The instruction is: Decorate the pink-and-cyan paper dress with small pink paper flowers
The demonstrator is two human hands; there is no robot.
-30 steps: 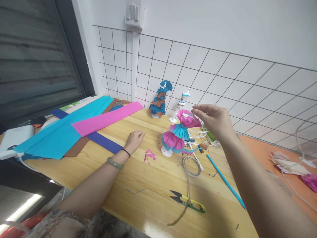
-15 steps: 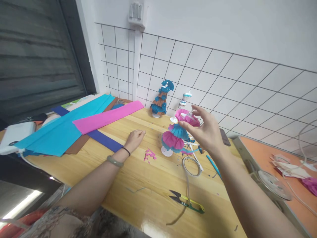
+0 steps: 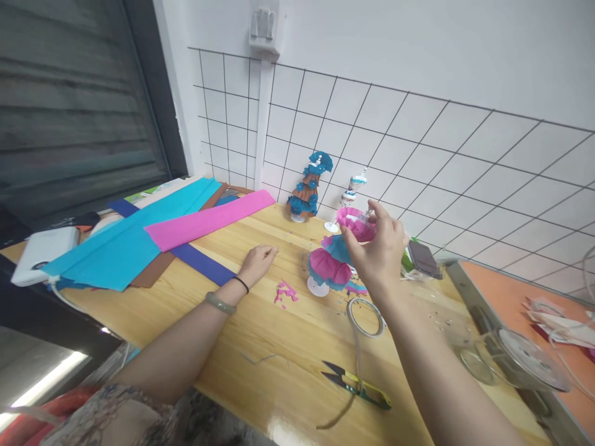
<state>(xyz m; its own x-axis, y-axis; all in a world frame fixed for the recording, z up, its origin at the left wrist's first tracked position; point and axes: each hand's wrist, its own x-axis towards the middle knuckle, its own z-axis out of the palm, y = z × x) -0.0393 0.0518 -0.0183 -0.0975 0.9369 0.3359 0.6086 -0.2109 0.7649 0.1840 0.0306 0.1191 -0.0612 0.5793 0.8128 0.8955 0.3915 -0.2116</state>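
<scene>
A pink and blue ruffled crepe-paper figure (image 3: 331, 267) stands on a white round base. My right hand (image 3: 379, 248) curves around its pink top ruffle, thumb on the near side and fingers on the far side. The exact contact of the fingertips is partly hidden. Loosely curled on the tabletop, my left hand (image 3: 257, 263) shows nothing between its fingers. Pink paper scraps (image 3: 285, 292) lie just right of it. A roll of double-sided tape (image 3: 366, 317) lies below the figure, its loose strip running across yellow-handled thread snips (image 3: 356, 385).
Blue, pink, brown and purple crepe-paper strips (image 3: 209, 217) overlap at left beside a white box (image 3: 44, 255). Behind stand a blue-brown ruffled figure (image 3: 307, 186) and a thin white-blue one (image 3: 356, 186). At right are a phone (image 3: 422, 259) and a clear spool (image 3: 525, 353).
My right hand has shifted slightly left and lower over the pink ruffle, its fingers closer in. The phone behind it shows more fully. My left hand stays resting on the table.
</scene>
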